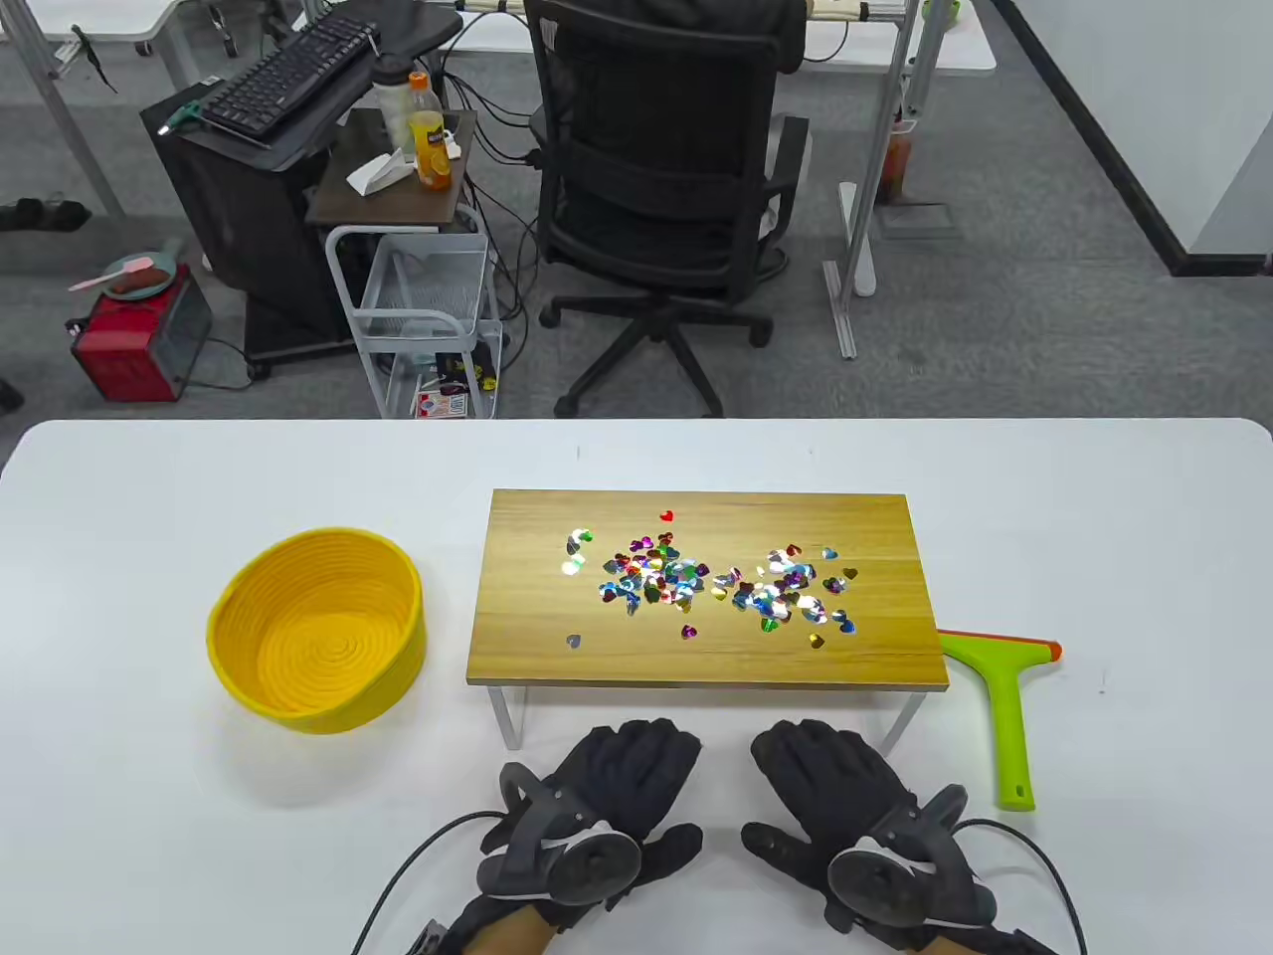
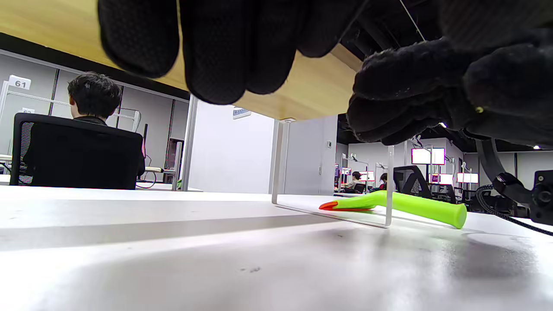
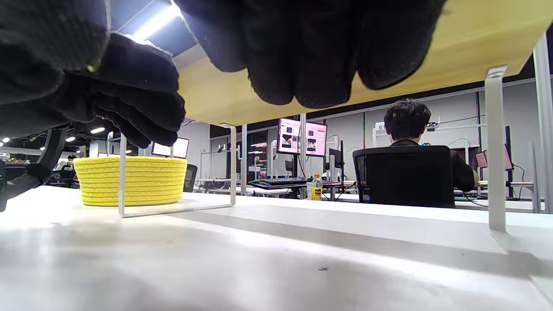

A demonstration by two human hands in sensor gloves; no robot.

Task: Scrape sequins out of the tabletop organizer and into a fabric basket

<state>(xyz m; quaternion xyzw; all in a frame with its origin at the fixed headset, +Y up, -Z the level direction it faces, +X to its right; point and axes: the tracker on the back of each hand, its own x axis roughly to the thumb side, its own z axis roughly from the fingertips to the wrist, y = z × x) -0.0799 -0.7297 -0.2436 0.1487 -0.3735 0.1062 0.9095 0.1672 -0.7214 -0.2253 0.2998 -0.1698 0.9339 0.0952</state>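
Several coloured heart sequins lie scattered on a wooden tabletop organizer that stands on white legs. A yellow woven basket sits to its left, empty; it also shows in the right wrist view. A green scraper with an orange tip lies at the organizer's right; it also shows in the left wrist view. My left hand and right hand rest flat on the white table in front of the organizer, open and empty, side by side.
The white table ends just behind the organizer. Beyond it stand a black office chair, a white trolley and a side table with a keyboard.
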